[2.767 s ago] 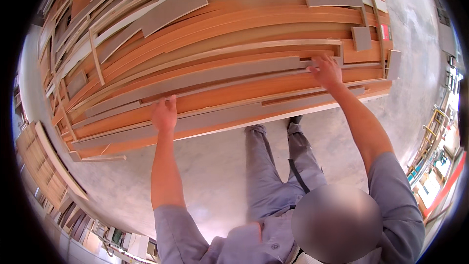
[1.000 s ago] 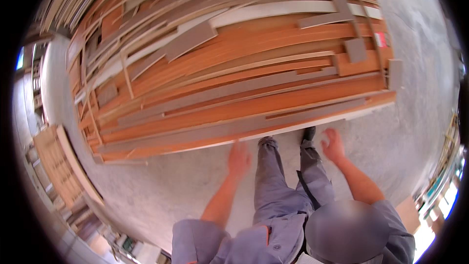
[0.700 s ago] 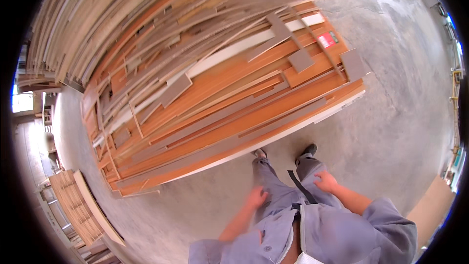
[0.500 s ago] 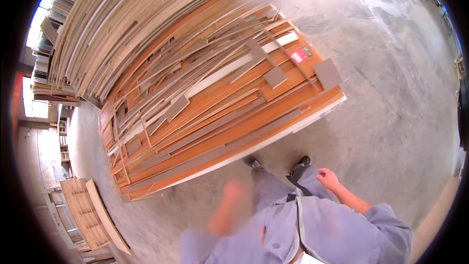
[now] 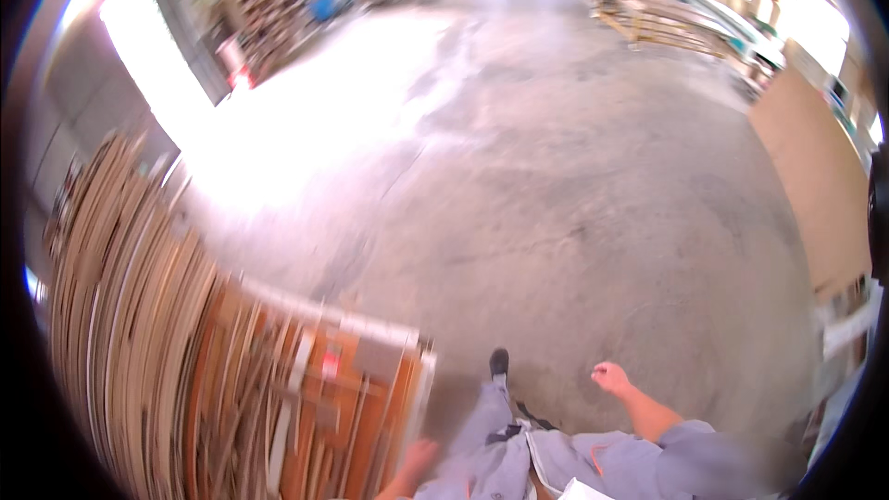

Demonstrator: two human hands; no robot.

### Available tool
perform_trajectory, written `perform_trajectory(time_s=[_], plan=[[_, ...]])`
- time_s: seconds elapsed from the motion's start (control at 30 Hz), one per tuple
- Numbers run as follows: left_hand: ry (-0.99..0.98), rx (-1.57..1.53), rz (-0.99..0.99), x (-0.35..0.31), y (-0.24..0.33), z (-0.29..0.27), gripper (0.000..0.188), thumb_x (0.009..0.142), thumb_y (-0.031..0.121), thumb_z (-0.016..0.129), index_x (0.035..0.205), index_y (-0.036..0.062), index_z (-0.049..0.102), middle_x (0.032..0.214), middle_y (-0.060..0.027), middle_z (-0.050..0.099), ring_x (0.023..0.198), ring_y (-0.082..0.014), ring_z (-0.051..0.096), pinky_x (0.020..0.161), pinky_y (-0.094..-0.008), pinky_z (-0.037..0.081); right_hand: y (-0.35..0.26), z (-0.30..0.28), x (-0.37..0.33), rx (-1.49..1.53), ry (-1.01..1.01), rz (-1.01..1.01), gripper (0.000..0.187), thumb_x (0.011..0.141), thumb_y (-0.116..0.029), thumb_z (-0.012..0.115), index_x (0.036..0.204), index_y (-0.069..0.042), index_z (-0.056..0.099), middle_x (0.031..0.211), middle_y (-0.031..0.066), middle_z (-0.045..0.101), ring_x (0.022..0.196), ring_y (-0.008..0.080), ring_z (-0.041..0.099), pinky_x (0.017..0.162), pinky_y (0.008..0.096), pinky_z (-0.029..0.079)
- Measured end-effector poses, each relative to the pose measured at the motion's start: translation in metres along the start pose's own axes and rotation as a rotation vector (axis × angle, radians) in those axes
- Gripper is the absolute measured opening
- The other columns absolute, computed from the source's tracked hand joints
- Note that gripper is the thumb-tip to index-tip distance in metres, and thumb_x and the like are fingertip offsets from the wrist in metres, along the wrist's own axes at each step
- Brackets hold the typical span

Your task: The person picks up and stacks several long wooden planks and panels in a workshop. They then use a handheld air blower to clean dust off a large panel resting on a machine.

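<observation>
My right hand (image 5: pixel 609 377) hangs in front of my right side above the concrete floor. Its fingers are curled in loosely, and I see nothing held in them. Low beside my left leg is my left hand (image 5: pixel 421 456), blurred, so its fingers cannot be read. Nearest to that hand is a stack of orange-brown boards (image 5: pixel 404 407) with a pale edge. Loose wood strips (image 5: pixel 280 440) and grey offcuts, including a grey panel piece (image 5: pixel 378 360), lie on top of it.
A tall row of long wooden boards (image 5: pixel 120 315) stands at the left. Concrete floor (image 5: pixel 556 185) stretches ahead, brightly lit near a doorway (image 5: pixel 153 56). A large tan panel (image 5: pixel 810 176) leans on the right. Stacked wood (image 5: pixel 269 23) and a workbench frame (image 5: pixel 657 23) are farther off.
My view has swung right and up, so the board stack now sits at the lower left and the open hall shows ahead. My feet have shifted. Both hands still hang at my sides.
</observation>
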State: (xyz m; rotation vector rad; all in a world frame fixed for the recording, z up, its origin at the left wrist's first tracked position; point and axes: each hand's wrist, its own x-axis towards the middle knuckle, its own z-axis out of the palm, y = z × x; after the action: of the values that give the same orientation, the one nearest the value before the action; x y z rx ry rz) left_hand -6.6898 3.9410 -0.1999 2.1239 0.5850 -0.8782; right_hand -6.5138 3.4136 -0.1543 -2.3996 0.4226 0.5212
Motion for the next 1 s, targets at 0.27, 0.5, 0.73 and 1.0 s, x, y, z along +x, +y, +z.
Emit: perform_trajectory(time_s=[0.27,0.5,0.73,1.0], plan=[[-0.092,0.809,0.429,0.314,0.141,-0.112,0.04,0.084,0.047,0.048,0.101,0.016,0.067,0.101,-0.0097,0.066,0.095,-0.0295,0.062,0.08,-0.0426,0.048,0.049,-0.062,0.0,0.392,0.269,0.2,0.032,0.074,-0.024,0.067,0.095,0.0,0.067,0.079,0.0092,0.068,0.073,0.0155,0.063,0.068,0.029,0.05],[0.1,0.645,0.565,0.374,0.572,-0.157,0.032,0.088,0.029,0.05,0.11,0.0088,0.061,0.113,-0.0154,0.06,0.102,-0.0327,0.058,0.086,-0.0416,0.048,0.173,0.023,0.033,0.031,0.206,0.386,0.018,0.073,-0.019,0.064,0.086,-0.009,0.071,0.078,0.0053,0.068,0.072,0.0154,0.063,0.067,0.03,0.051],[0.016,1.308,1.184,0.556,0.685,-0.074,0.035,0.089,0.034,0.048,0.112,0.0097,0.06,0.107,-0.0141,0.062,0.1,-0.0278,0.058,0.089,-0.0385,0.045,0.07,-0.193,0.273,0.742,0.26,0.334,0.039,0.078,-0.03,0.065,0.107,-0.004,0.065,0.102,0.011,0.067,0.094,0.0205,0.062,0.083,0.032,0.048],[-0.317,0.942,0.422,0.563,0.91,0.028,0.038,0.09,0.037,0.047,0.113,0.0097,0.06,0.107,-0.0156,0.062,0.1,-0.0298,0.058,0.088,-0.0402,0.045,0.016,-0.464,0.441,0.776,0.06,-0.009,0.059,0.084,-0.045,0.058,0.125,-0.003,0.052,0.116,0.0123,0.061,0.111,0.0252,0.055,0.097,0.0343,0.038]])
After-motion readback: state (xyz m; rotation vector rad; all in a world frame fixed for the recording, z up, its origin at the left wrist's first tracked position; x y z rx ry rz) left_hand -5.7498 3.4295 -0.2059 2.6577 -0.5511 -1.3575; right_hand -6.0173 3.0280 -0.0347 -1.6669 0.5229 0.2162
